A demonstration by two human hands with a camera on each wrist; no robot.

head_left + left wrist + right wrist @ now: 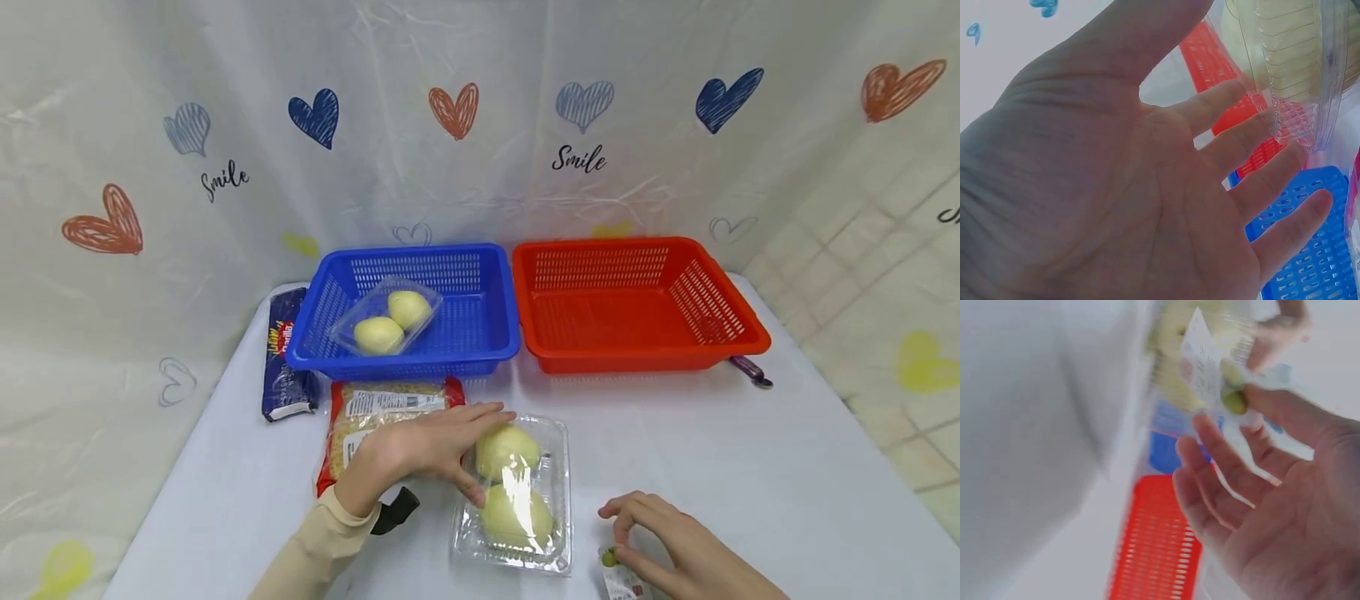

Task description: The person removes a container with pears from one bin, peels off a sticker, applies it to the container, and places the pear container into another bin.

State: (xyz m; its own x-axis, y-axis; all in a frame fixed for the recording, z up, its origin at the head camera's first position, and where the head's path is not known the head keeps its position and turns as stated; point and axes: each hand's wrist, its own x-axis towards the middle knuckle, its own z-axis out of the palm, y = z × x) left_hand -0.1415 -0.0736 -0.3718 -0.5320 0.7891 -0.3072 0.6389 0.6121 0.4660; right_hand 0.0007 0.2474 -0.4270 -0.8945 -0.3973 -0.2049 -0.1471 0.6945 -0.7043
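Observation:
A clear plastic clamshell box (512, 496) holding two pale yellow-green, pear-like fruits (517, 514) lies on the table. My left hand (431, 450) rests at its left side, fingers spread and fairly straight, with fingertips touching the plastic; the left wrist view shows the open palm (1147, 200) beside the box. To the right of the box, my right hand (667, 542) pinches a small white printed label (624, 581) with a green picture on it between thumb and finger. In the right wrist view the label (1200, 365) looks blurred.
Behind stand a blue basket (480, 367), with another clear box of two pale fruits (386, 317) inside, and a red basket (622, 360). Pasta bags (352, 417) lie left of the left hand, a dark blue spaghetti pack (287, 367) beyond. A small purple object (750, 371) pokes out beside the red basket.

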